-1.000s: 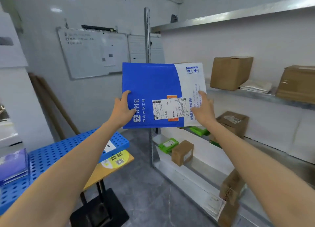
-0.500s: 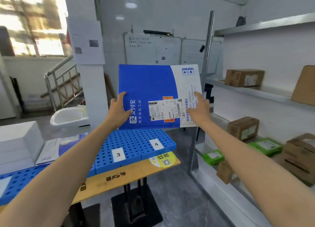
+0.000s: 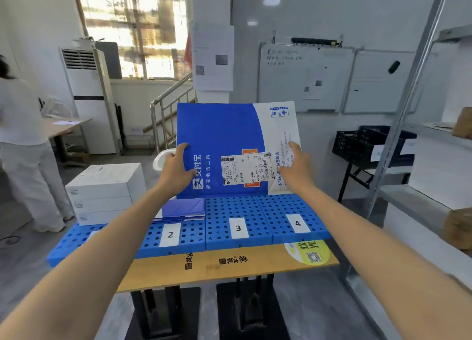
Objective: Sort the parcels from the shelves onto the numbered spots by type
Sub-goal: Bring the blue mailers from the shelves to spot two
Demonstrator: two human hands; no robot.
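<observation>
I hold a flat blue and white envelope parcel (image 3: pixel 229 135) upright in front of me, above the blue perforated mat (image 3: pixel 265 212). My left hand (image 3: pixel 176 169) grips its lower left edge, thumb on the front. My right hand (image 3: pixel 296 167) grips its lower right edge. The mat carries number cards 2 (image 3: pixel 170 235), 3 (image 3: pixel 238 227) and 4 (image 3: pixel 297 223). Flat blue envelopes (image 3: pixel 182 210) lie behind card 2. A stack of white boxes (image 3: pixel 104 192) stands at the mat's left end.
The mat lies on a wooden table (image 3: pixel 229 265) with black legs. A metal shelf rack (image 3: pixel 408 89) with brown boxes stands on the right, a black crate (image 3: pixel 367 144) behind it. A person in white (image 3: pixel 23 145) stands at the far left.
I have turned left, away from the shelves. The table with the numbered mat now lies straight ahead, and the parcel in both hands hangs over it.
</observation>
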